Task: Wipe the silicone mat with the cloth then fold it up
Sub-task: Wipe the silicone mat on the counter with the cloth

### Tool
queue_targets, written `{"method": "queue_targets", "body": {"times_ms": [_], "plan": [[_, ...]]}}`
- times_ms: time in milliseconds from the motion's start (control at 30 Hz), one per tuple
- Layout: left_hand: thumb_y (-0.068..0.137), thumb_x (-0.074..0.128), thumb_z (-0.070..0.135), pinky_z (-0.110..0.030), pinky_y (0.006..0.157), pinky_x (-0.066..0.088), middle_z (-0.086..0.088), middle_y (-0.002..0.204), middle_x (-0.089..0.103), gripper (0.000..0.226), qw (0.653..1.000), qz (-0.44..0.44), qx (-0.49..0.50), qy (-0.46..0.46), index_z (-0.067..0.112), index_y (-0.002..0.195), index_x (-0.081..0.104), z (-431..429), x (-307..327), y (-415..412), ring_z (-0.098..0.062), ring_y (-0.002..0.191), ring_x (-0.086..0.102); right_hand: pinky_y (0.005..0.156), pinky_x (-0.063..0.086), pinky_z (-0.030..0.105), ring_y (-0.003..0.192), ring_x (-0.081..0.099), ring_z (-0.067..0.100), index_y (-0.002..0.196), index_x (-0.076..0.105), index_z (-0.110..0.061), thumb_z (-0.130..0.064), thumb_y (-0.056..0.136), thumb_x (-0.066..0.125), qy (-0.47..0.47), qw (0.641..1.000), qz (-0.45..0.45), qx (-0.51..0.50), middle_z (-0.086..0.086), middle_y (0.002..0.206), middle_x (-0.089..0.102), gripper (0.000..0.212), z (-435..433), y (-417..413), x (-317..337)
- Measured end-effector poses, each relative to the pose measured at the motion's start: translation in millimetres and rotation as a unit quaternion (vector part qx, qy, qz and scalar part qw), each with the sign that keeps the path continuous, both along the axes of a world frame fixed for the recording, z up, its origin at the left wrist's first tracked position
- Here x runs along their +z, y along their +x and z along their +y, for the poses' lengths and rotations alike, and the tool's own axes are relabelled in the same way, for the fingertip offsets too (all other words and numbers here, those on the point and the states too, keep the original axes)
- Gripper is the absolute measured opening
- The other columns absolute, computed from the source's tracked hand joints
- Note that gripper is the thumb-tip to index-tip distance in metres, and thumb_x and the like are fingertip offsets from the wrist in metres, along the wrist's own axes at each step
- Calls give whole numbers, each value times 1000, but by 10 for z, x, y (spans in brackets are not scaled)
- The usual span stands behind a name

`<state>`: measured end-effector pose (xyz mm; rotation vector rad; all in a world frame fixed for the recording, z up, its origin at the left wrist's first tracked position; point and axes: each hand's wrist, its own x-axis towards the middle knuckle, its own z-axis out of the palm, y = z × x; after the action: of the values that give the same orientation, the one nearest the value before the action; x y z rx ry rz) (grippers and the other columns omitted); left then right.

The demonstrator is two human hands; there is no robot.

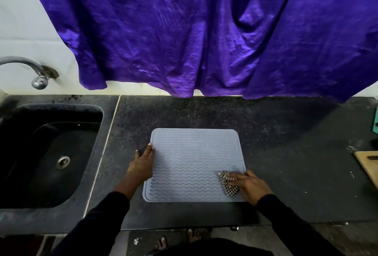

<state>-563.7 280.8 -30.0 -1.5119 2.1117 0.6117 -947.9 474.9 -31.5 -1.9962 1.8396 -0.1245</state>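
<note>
The pale grey, wave-ribbed silicone mat (196,163) lies flat, mid-counter (276,174), near its front edge. The left hand (143,163) presses its left edge, fingers straight. The right hand (248,186) grips a crumpled checkered cloth (228,184) on its front-right corner.

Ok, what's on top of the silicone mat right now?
The left hand lies flat on the left edge of the mat; the right hand holds a checkered cloth against its near right corner. The surface under them is covered.

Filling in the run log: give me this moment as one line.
phase: wiping | left hand: steadies silicone mat at left edge | right hand: holds cloth on near-right corner | silicone mat: flat, unfolded
</note>
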Motion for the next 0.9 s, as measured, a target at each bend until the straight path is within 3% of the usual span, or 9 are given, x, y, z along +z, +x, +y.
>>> {"method": "queue_targets", "body": {"times_ms": [100,267,400,533,633,700,800,900], "plan": [[91,52,11,-55,112,37,10,163,-23,91,1000,-1,5,1,20,157,-10,10,31,-5,-47,150,-1,102,42,32,114,51,7,118,65,-45,-3,81,60,-19,999,37,-1,-25,137,51,57,-71,-130,174],[91,56,15,-55,110,39,10,163,-23,94,1000,-5,4,3,19,157,-10,35,90,-21,-47,150,-1,90,43,24,108,57,13,117,67,-43,-1,80,59,-76,996,-25,-26,-29,135,50,57,-317,126,388],[90,57,14,-56,110,39,11,162,-25,95,1000,-2,5,12,21,157,-11,25,100,-20,-46,150,-2,78,50,24,89,49,17,116,68,-41,-16,80,47,-89,995,-48,23,-31,134,49,49,-364,655,337],[91,56,14,-57,111,38,11,162,-26,94,1000,-6,6,14,21,157,-12,28,109,-9,-47,150,-2,82,42,17,93,55,20,115,68,-41,-36,78,35,-50,997,-26,56,-23,132,58,50,-224,863,50],[91,56,15,-57,111,38,10,162,-26,95,1000,-8,3,15,21,157,-12,25,110,-7,-47,150,-3,70,53,21,87,58,22,112,67,-43,-29,75,48,-51,997,-16,46,-24,130,59,44,-130,761,-27],[91,55,15,-57,111,38,10,162,-25,94,1000,-5,1,15,21,157,-11,23,104,-2,-47,150,-2,68,54,22,88,57,20,116,63,-46,-18,71,61,-46,998,1,41,-26,132,56,53,-89,619,3],[91,53,14,-56,111,38,9,163,-23,91,1000,-7,-3,7,20,157,-11,28,102,11,-47,150,-1,74,48,18,92,58,20,118,61,-48,-11,67,70,-23,999,30,20,-27,133,55,63,-47,372,103],[91,52,16,-55,113,35,7,164,-20,90,1000,-9,-12,5,17,157,-9,33,113,1,-49,149,1,84,52,26,99,58,28,117,64,-46,-6,74,63,-24,999,34,-10,-22,134,56,59,-100,237,254]]}}
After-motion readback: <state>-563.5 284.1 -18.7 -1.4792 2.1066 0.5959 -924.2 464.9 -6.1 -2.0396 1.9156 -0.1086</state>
